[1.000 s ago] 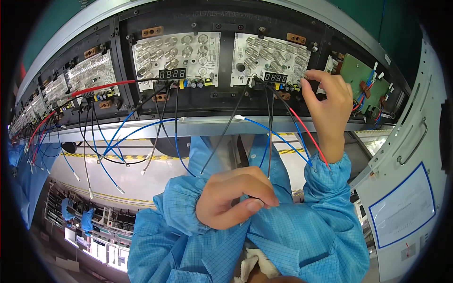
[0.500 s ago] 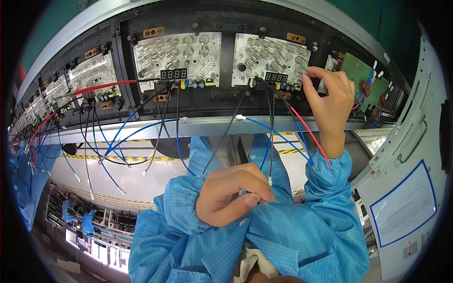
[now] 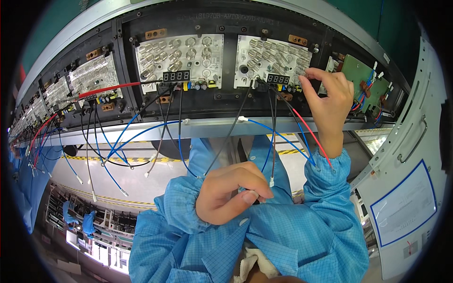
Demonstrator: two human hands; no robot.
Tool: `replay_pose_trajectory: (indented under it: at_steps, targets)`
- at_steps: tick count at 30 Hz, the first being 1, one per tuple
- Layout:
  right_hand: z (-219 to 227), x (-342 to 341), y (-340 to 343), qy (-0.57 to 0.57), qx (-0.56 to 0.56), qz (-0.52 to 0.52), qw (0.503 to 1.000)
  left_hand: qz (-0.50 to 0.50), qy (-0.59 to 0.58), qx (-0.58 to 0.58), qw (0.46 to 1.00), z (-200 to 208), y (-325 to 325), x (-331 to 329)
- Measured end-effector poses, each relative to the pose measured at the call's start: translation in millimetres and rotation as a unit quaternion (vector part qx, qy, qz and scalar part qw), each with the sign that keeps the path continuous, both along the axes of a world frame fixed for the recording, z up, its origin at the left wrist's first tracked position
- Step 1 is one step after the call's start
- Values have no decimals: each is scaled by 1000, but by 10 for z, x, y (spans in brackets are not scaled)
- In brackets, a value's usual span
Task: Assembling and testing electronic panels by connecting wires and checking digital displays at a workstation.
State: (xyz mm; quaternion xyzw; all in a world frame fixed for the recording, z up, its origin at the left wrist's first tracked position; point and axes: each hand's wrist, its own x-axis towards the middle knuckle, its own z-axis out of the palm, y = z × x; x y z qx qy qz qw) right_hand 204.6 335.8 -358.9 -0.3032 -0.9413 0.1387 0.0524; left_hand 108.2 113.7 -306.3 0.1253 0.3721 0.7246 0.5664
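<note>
My right hand (image 3: 332, 92) is raised at the right end of a white circuit board (image 3: 240, 54). Its thumb and index finger are curved toward each other with a small gap at the tips, beside a clear cylindrical part (image 3: 300, 70) on that board. I see nothing plainly held there. My left hand (image 3: 233, 193) is curled in front of my chest, thumb pressed toward the bent fingers; whatever it may hold is hidden. The board carries several clear, shiny cylinders and a black digit display (image 3: 278, 79). Black, blue and red wires (image 3: 306, 127) hang from it.
A similar board (image 3: 214, 59) sits to the left in the black fixture (image 3: 229, 104), with more beyond it. A green board (image 3: 354, 73) with wires lies at the right. The metal rail (image 3: 207, 126) runs along the near edge. A white panel (image 3: 406, 160) stands at far right.
The view has shifted slightly. My right hand is a little farther left relative to the board, its thumb and index tips slightly farther apart. The left hand stays curled in the same place.
</note>
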Motion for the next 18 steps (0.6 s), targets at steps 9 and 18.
replay_pose_trajectory:
  at_steps: [9,18]
  targets:
    - [31,15,-2,-10,15,18,1000,-3,-6,-1,1000,-13,-27,-7]
    - [30,43,-8,-22,12,-3,1000,1,-11,-2,1000,-10,-39,12]
